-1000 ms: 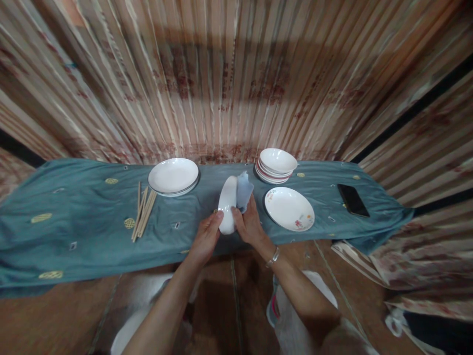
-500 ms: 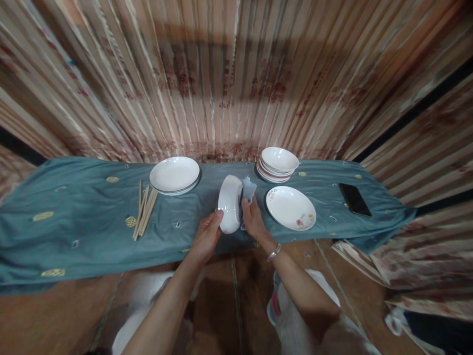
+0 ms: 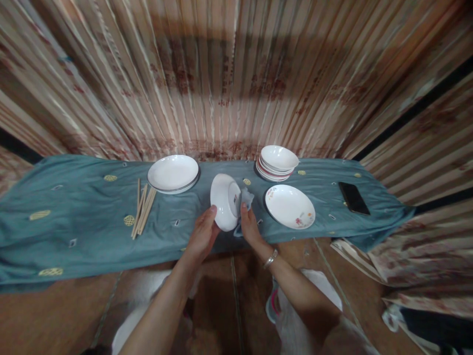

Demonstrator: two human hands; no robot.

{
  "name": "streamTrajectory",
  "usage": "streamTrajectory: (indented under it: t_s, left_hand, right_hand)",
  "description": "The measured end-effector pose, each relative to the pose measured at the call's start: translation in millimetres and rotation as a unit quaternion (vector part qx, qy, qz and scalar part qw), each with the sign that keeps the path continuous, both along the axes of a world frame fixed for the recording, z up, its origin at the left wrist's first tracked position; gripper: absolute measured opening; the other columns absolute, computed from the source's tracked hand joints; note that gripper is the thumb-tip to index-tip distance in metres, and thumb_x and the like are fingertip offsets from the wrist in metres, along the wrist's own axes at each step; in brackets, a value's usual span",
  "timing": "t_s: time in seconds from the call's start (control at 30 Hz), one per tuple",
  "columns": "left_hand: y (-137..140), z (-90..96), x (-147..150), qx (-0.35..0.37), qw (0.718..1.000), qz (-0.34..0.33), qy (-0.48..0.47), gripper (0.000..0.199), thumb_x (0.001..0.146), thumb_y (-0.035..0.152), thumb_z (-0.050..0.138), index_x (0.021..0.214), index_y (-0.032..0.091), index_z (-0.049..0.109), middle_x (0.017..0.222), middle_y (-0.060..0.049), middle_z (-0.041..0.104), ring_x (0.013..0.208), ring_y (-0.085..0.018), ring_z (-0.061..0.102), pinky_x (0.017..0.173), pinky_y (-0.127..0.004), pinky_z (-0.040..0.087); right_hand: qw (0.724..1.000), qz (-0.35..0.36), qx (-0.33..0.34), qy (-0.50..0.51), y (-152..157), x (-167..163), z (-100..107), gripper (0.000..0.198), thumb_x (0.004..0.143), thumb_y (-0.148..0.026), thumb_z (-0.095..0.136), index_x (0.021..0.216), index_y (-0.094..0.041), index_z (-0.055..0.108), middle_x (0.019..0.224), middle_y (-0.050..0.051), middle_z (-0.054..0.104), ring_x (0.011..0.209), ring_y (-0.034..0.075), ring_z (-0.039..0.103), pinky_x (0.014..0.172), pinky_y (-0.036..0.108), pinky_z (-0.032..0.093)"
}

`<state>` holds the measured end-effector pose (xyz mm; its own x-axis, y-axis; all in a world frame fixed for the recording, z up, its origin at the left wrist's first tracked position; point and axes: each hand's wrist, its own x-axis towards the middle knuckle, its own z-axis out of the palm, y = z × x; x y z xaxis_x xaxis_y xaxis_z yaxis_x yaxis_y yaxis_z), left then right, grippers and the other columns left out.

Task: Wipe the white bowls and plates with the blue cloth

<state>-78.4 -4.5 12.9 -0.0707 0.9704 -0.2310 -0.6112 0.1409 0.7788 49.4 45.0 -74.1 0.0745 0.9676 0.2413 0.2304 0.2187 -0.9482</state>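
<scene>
A white bowl (image 3: 223,202) is tipped on its side above the cloth-covered table, its outer base turned toward the right. My left hand (image 3: 204,228) grips its lower left rim, thumb on the outside. In my right hand (image 3: 250,223) is a light blue cloth (image 3: 247,198), held close by the bowl's base; part of it hangs below the hand. Whether the cloth touches the bowl I cannot tell. Right of that hand lies a white plate (image 3: 290,207) with floral decoration.
A stack of white plates (image 3: 173,173) stands back left, with several wooden chopsticks (image 3: 145,209) in front of it. Stacked bowls (image 3: 279,159) are at the back right. A black phone (image 3: 354,198) lies on the teal tablecloth (image 3: 92,207) at right. Pleated curtains (image 3: 221,74) hang behind.
The bowl has turned in my left hand, so more of its base shows, and it has shifted slightly left. My right hand and the cloth have moved a little lower.
</scene>
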Motion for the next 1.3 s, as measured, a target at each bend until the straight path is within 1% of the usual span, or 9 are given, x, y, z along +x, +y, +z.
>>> streamTrajectory:
  t_s: [0.23,0.4,0.57,0.67,0.77,0.87,1.03,1.2,1.3]
  left_hand:
    - [3.1,-4.8,-3.5,-0.009,1.000,0.011,-0.016,0.041,0.075,0.044,0.077,0.100,0.012,0.072,0.104,-0.015,0.077,0.119,-0.031,0.063,0.100,-0.042,0.051]
    - [7.0,-9.6,-7.1,-0.005,0.999,0.012,-0.031,0.043,0.081,0.044,0.072,0.110,0.012,0.070,0.110,-0.014,0.075,0.120,-0.030,0.062,0.101,-0.042,0.050]
    - [9.9,-10.9,-9.7,-0.027,0.998,0.038,-0.040,0.042,0.085,0.040,0.068,0.116,0.012,0.068,0.114,-0.014,0.074,0.116,-0.029,0.065,0.100,-0.041,0.052]
    - [10.4,-10.8,-10.8,-0.031,0.997,0.047,-0.044,0.039,0.089,0.037,0.064,0.118,0.012,0.066,0.114,-0.014,0.074,0.114,-0.027,0.066,0.099,-0.039,0.052]
    - [11.0,-11.4,-11.5,-0.037,0.997,0.052,-0.046,0.037,0.092,0.036,0.060,0.120,0.012,0.066,0.112,-0.014,0.075,0.113,-0.026,0.067,0.100,-0.039,0.052]
    - [12.0,-13.0,-12.1,-0.040,0.997,0.055,-0.047,0.037,0.091,0.036,0.060,0.119,0.012,0.066,0.110,-0.014,0.076,0.112,-0.026,0.067,0.100,-0.039,0.051]
    - [13.0,-15.3,-13.0,-0.042,0.996,0.050,-0.054,0.035,0.091,0.037,0.060,0.115,0.013,0.068,0.112,-0.013,0.075,0.114,-0.026,0.067,0.102,-0.040,0.050]
    - [12.4,-14.8,-11.0,-0.044,0.996,0.045,-0.058,0.032,0.092,0.036,0.058,0.108,0.010,0.069,0.108,-0.015,0.076,0.115,-0.027,0.066,0.105,-0.040,0.048]
    - [11.4,-13.2,-9.5,-0.039,0.996,0.045,-0.061,0.032,0.091,0.035,0.059,0.108,0.010,0.069,0.105,-0.015,0.077,0.114,-0.027,0.067,0.105,-0.040,0.048]
  right_hand:
    - [1.000,0.005,0.001,-0.011,-18.0,-2.8,-0.3,0.070,0.098,-0.062,0.028,0.149,-0.016,0.038,0.134,0.016,0.063,0.129,0.026,0.057,0.107,0.047,0.048]
    - [0.999,0.017,0.029,-0.041,-31.7,-2.8,2.3,0.064,0.101,-0.056,0.028,0.153,-0.018,0.029,0.138,0.016,0.060,0.131,0.023,0.055,0.108,0.046,0.048]
    - [0.996,0.027,0.052,-0.073,-44.6,-3.1,5.3,0.061,0.101,-0.053,0.031,0.152,-0.020,0.029,0.144,0.016,0.054,0.137,0.025,0.049,0.111,0.051,0.043]
    - [0.991,0.048,0.068,-0.107,-53.8,-2.2,7.4,0.062,0.102,-0.049,0.032,0.155,-0.018,0.023,0.152,0.017,0.044,0.144,0.025,0.040,0.116,0.051,0.037]
    - [0.980,0.074,0.089,-0.162,-63.9,-0.2,5.4,0.065,0.102,-0.046,0.033,0.157,-0.015,0.015,0.158,0.018,0.033,0.150,0.025,0.027,0.119,0.050,0.032]
    - [0.964,0.093,0.113,-0.222,-72.0,1.4,0.3,0.069,0.102,-0.042,0.035,0.158,-0.013,0.007,0.161,0.019,0.025,0.152,0.027,0.019,0.121,0.052,0.030]
    - [0.937,0.118,0.161,-0.288,-73.3,-0.1,1.4,0.079,0.099,-0.040,0.042,0.158,-0.010,-0.002,0.163,0.023,0.014,0.153,0.033,0.011,0.120,0.059,0.028]
    - [0.911,0.127,0.226,-0.320,-62.7,-4.1,12.1,0.082,0.099,-0.041,0.044,0.158,-0.012,-0.006,0.164,0.023,0.009,0.153,0.034,0.008,0.118,0.061,0.029]
    - [0.903,0.122,0.255,-0.322,-55.4,-7.0,14.5,0.083,0.099,-0.039,0.044,0.157,-0.011,-0.006,0.164,0.024,0.007,0.153,0.034,0.004,0.118,0.062,0.029]
